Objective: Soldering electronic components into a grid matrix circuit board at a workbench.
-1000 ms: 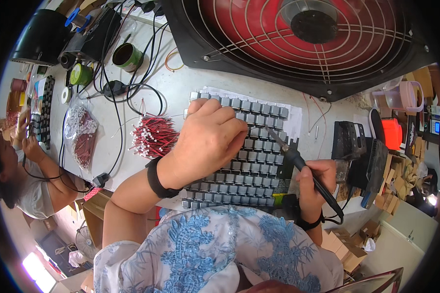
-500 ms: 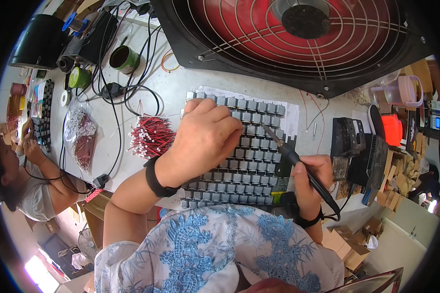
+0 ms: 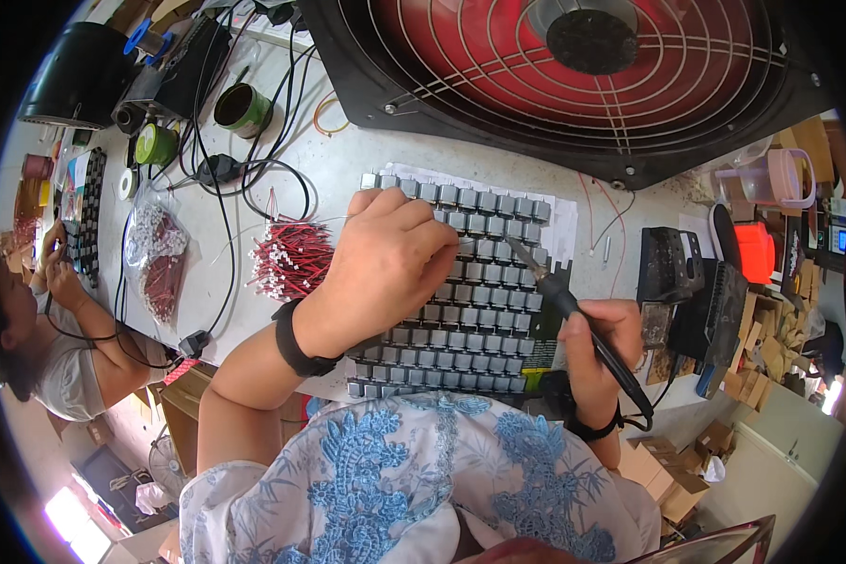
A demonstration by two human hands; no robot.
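Rows of small silver box-shaped motors [image 3: 481, 295] stand close together on the table in front of me. My right hand [image 3: 597, 352] is closed round a soldering iron [image 3: 566, 299], whose metal tip points to the upper left, at the right part of the upper rows. Over the left part of the same rows is my left hand [image 3: 385, 249], its fingers pinched on a thin solder wire [image 3: 467, 243]. A short end of this wire pokes out toward the iron tip, and the rest trails away leftward. The left hand hides several motors.
A pile of red and black leads with white connectors [image 3: 291, 263] lies left of the motors, beside a bag of leads [image 3: 157, 254]. A large red fan [image 3: 498, 122] stands at the back. Black cables [image 3: 218, 170] and tins [image 3: 242, 111] are back left. Another person [image 3: 61, 320] works at far left.
My left hand has drawn back slightly, and more of the wire end shows past its fingertips. The soldering iron has stayed almost in place. The whole view has shifted a little.
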